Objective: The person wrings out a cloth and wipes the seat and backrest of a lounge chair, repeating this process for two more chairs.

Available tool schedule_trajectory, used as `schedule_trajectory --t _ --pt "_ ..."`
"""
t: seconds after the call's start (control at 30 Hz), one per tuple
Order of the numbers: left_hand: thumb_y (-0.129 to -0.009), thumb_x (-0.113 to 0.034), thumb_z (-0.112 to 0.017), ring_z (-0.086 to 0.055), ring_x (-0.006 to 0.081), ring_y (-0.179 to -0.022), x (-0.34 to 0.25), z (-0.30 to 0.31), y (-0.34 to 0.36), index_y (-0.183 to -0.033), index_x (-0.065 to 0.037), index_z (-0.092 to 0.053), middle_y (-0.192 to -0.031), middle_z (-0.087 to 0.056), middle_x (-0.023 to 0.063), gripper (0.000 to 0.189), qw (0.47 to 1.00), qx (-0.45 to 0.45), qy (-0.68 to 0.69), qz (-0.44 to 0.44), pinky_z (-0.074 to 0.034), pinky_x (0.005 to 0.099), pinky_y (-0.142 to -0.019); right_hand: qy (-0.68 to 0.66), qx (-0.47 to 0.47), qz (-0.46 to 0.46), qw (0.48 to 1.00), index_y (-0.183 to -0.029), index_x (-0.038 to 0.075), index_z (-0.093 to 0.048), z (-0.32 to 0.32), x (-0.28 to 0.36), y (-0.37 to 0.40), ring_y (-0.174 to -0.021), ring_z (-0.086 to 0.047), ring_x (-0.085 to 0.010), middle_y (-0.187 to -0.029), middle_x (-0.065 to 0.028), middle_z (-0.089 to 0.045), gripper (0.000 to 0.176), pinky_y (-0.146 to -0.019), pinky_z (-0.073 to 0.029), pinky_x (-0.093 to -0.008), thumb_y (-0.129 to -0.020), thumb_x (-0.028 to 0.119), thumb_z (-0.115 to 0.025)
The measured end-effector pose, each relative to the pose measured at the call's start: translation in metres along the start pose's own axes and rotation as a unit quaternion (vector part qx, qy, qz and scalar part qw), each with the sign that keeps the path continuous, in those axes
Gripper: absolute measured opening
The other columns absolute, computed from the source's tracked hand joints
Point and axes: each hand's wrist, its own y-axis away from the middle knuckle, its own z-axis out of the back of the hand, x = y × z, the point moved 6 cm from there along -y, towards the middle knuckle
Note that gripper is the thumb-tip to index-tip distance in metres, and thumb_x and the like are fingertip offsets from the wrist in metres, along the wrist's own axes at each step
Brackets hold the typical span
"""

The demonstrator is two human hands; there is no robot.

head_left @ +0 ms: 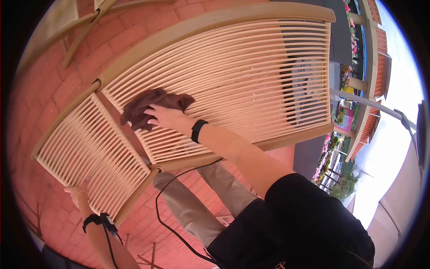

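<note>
A chair with a wooden frame and pale cord strips stretches across the view, its backrest to the right and its seat at the lower left. My right hand presses a crumpled dark brown cloth onto the backrest strips, near where the backrest meets the seat. Part of the cloth bunches under my fingers. Down at the seat's outer edge, my left hand grips the chair; some of its fingers are hidden behind the edge.
Red brick paving lies beneath the chair. Another wooden chair stands at the upper left. A black cable loops past my legs. Beyond the backrest are flowers, a building and a pole.
</note>
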Motion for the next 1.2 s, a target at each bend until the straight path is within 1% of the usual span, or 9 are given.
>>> schedule_trajectory --t 0.07,0.23,0.47,0.73,0.87,0.97,1.03,1.07,1.2 --pt "-0.061 -0.040 -0.075 -0.053 0.0378 -0.105 0.008 -0.007 -0.013 -0.123 -0.004 -0.018 -0.115 -0.051 0.0242 0.092 1.000 0.002 0.006 0.015 -0.044 0.0432 -0.087 -0.271 0.016 -0.231 0.934 -0.116 0.004 -0.048 0.041 -0.095 0.056 -0.110 -0.045 -0.0331 -0.119 -0.0198 -0.045 0.046 -0.093 -0.040 -0.0359 -0.090 0.041 -0.039" --pt "-0.059 -0.039 -0.076 -0.054 0.0377 -0.104 0.003 -0.001 -0.006 -0.123 -0.004 -0.018 -0.113 -0.051 0.0252 0.093 0.999 0.009 -0.006 0.031 -0.046 0.0433 -0.085 0.120 -0.140 -0.492 0.851 -0.115 -0.002 -0.045 0.200 -0.288 0.220 -0.102 -0.037 -0.0450 -0.107 -0.0296 -0.044 0.046 -0.090 -0.030 -0.0503 -0.088 0.036 -0.046" --pt "-0.060 -0.038 -0.076 -0.054 0.0385 -0.103 0.011 -0.010 -0.019 -0.119 -0.004 -0.019 -0.112 -0.051 0.0266 0.090 0.998 0.023 -0.016 0.057 -0.046 0.0441 -0.085 0.088 -0.382 -0.692 0.606 -0.139 0.008 -0.019 0.207 -0.295 0.222 -0.123 -0.019 -0.0527 -0.136 -0.0334 -0.017 0.059 -0.100 -0.021 -0.0550 -0.092 0.041 -0.034" --pt "-0.060 -0.037 -0.076 -0.053 0.0397 -0.103 0.009 -0.010 -0.017 -0.115 -0.001 -0.020 -0.113 -0.050 0.0283 0.086 1.000 0.025 0.002 0.017 -0.044 0.0437 -0.088 -0.133 -0.118 -0.590 0.788 -0.123 -0.009 -0.040 0.056 -0.098 -0.021 -0.116 -0.028 -0.0492 -0.130 -0.0363 -0.024 0.061 -0.099 -0.024 -0.0507 -0.088 0.041 -0.040" --pt "-0.058 -0.040 -0.076 -0.053 0.0397 -0.102 0.001 -0.004 -0.007 -0.115 -0.001 -0.021 -0.111 -0.051 0.0282 0.088 1.000 0.006 -0.018 0.011 -0.044 0.0431 -0.088 -0.027 -0.028 -0.129 0.991 -0.125 0.003 -0.044 -0.047 0.040 -0.128 -0.119 -0.034 -0.0315 -0.131 -0.0139 -0.038 0.045 -0.092 -0.038 -0.0381 -0.088 0.028 -0.042" --pt "-0.057 -0.042 -0.077 -0.055 0.0394 -0.099 -0.007 0.004 0.000 -0.114 -0.001 -0.022 -0.109 -0.052 0.0274 0.089 1.000 -0.005 -0.026 0.009 -0.046 0.0421 -0.086 -0.289 0.078 -0.176 0.938 -0.121 0.006 -0.050 -0.052 0.049 -0.149 -0.117 -0.040 -0.0249 -0.128 -0.0091 -0.043 0.038 -0.092 -0.038 -0.0357 -0.087 0.020 -0.040" --pt "-0.057 -0.043 -0.077 -0.056 0.0391 -0.097 -0.003 0.002 0.002 -0.114 -0.001 -0.022 -0.108 -0.053 0.0269 0.090 0.999 0.003 -0.037 0.011 -0.047 0.0416 -0.084 0.004 0.024 0.022 0.999 -0.124 0.005 -0.046 -0.085 0.070 -0.138 -0.103 -0.054 -0.0199 -0.119 -0.0071 -0.053 0.039 -0.081 -0.047 -0.0320 -0.089 0.021 -0.039" --pt "-0.057 -0.044 -0.077 -0.057 0.0389 -0.096 -0.003 0.001 0.002 -0.113 -0.001 -0.023 -0.107 -0.054 0.0264 0.089 0.999 0.010 -0.033 0.017 -0.048 0.0415 -0.082 -0.360 0.147 -0.123 0.913 -0.131 0.016 -0.037 -0.038 0.033 -0.115 -0.096 -0.058 -0.0225 -0.115 -0.0063 -0.056 0.042 -0.073 -0.050 -0.0348 -0.090 0.023 -0.038" --pt "-0.055 -0.045 -0.077 -0.059 0.0362 -0.093 0.001 -0.005 -0.004 -0.110 -0.003 -0.025 -0.104 -0.056 0.0239 0.086 0.999 0.008 -0.020 0.024 -0.050 0.0429 -0.078 -0.241 0.132 -0.132 0.952 -0.137 0.030 -0.023 -0.002 -0.061 -0.029 -0.076 -0.061 -0.0297 -0.087 -0.0103 -0.062 0.046 -0.063 -0.050 -0.0372 -0.093 0.039 -0.033"
